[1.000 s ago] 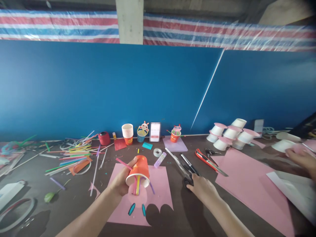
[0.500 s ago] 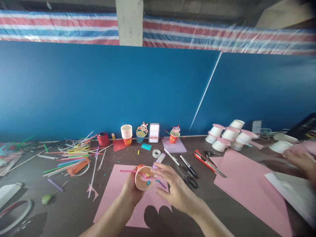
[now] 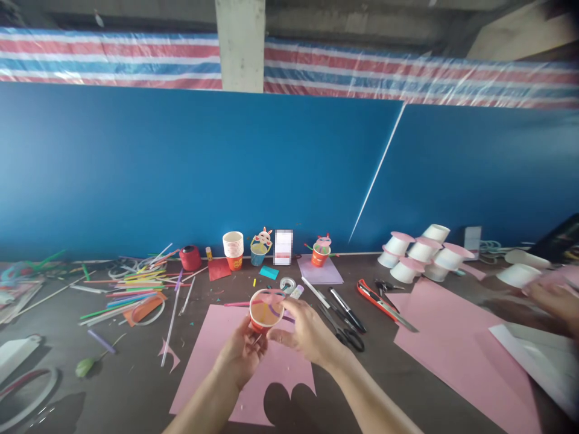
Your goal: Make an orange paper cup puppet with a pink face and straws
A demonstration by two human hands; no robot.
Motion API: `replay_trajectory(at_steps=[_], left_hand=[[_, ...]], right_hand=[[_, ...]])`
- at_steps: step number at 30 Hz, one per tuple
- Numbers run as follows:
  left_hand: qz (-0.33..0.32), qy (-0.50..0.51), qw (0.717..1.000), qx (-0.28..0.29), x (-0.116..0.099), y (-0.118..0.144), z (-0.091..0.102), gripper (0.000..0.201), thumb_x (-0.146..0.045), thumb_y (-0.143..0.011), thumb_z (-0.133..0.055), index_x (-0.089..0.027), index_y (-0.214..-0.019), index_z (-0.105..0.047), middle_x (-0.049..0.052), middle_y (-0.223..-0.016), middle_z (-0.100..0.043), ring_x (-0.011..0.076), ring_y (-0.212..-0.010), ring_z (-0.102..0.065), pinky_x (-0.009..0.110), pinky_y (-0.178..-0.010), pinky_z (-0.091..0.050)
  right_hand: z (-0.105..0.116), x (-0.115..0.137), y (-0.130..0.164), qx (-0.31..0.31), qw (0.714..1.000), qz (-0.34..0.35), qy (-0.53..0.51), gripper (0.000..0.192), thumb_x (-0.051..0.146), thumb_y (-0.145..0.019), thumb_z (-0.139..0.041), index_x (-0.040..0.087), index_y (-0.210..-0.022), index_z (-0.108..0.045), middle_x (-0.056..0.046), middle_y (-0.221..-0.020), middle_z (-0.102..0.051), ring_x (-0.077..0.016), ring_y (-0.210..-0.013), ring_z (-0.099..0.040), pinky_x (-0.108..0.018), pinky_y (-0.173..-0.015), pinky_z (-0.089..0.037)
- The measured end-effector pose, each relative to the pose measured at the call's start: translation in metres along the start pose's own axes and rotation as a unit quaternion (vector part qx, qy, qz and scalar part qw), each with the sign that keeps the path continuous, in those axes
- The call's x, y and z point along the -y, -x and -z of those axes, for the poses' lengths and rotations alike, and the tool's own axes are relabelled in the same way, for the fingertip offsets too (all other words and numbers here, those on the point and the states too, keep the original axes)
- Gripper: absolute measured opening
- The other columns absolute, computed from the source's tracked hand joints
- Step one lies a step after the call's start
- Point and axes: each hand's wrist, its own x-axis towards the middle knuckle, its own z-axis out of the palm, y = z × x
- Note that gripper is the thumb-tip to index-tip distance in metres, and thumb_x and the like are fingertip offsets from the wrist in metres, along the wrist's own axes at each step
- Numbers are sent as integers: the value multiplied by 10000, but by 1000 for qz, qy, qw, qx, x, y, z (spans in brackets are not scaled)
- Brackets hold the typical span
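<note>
A red paper cup (image 3: 261,327) is held above a cut sheet of pink paper (image 3: 212,343), its open mouth tilted toward me. Pink and purple strips stick out from its sides, and a pink piece lies across the far rim. My left hand (image 3: 239,355) supports the cup from below and the left, fingers curled at its base. From the right, my right hand (image 3: 312,331) grips the cup's side, thumb low and fingers at the rim. Just behind the cup lie a roll of clear tape (image 3: 287,284) and a glue stick (image 3: 297,292).
Scissors (image 3: 348,337), a marker (image 3: 347,309) and an orange utility knife (image 3: 384,304) lie to the right. Loose strips (image 3: 136,289) spread leftward. Stacked cups (image 3: 233,244) and a decorated cup (image 3: 319,254) stand behind. Another person's hand (image 3: 554,301) works at far right.
The cup has tipped more upright. My right hand has moved left from beside the cup to close on its side and rim. My left hand has shifted lower under the cup.
</note>
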Motion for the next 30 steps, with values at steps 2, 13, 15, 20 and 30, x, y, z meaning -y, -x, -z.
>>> replay_trajectory(at_steps=[2, 13, 15, 20, 30], left_hand=[[-10, 12, 1000, 6, 1, -3, 2, 190, -197, -799, -545, -155, -624, -483, 17, -592, -560, 107, -509, -551, 222, -511, -438], [12, -13, 998, -53, 3, -7, 6, 198, -265, -821, -511, -175, -644, -516, -39, -597, -587, 86, -503, -533, 258, -557, -327], [9, -14, 998, -60, 3, -7, 5, 203, -269, -828, -500, -177, -648, -518, -43, -590, -586, 86, -503, -527, 261, -570, -319], [6, -20, 997, -68, 4, -5, 4, 199, -272, -809, -528, -174, -637, -515, -45, -577, -576, 88, -508, -512, 265, -573, -297], [12, -32, 999, -37, 6, 1, 4, 221, -410, -754, -565, -201, -700, -515, -31, -707, -575, 112, -597, -521, 283, -611, -338]], right_hand=[[-7, 0, 0, -16, 999, -5, 28, 360, 379, -705, -646, 183, -999, -574, -87, -921, -643, -249, -908, -584, -355, -834, -425], [-16, -1, -9, -30, 997, -23, 71, 180, 293, -734, -625, 204, -833, -503, -9, -823, -656, -194, -790, -611, -405, -911, -334], [-14, -2, -10, -25, 997, -23, 74, 191, 293, -718, -641, 199, -822, -512, -13, -832, -655, -203, -811, -605, -392, -889, -347], [-12, -4, -12, -20, 996, -27, 80, 173, 304, -717, -640, 196, -801, -535, -21, -829, -658, -214, -834, -592, -357, -835, -370], [-7, -6, -17, -13, 997, -47, 66, 187, 320, -711, -645, 205, -827, -556, -16, -849, -646, -210, -821, -584, -347, -804, -382]])
